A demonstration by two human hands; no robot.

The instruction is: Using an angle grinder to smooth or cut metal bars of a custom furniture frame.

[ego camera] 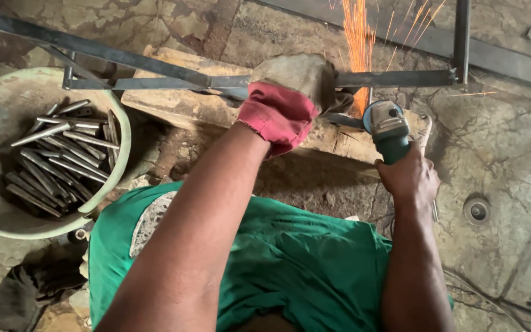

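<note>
— Gripping first: our left hand (296, 83), in a worn red-cuffed glove, is closed around the flat steel bar (394, 78), pinning it over the wooden block (198, 110) beneath. Our right hand (408, 178), bare, is wrapped tight on the teal angle grinder (388, 129).

— Entered. Contact point?

— Just right of our left hand; the disc bites the bar and sparks (359, 37) fly away from us. We judge the cut under way, not through: the bar looks whole.

— Further out?

— Far left of our left hand, a pale basin (118, 129) holding short steel rods (62, 157). Right of our grinder hand, a floor drain (477, 211) in cracked concrete.
</note>
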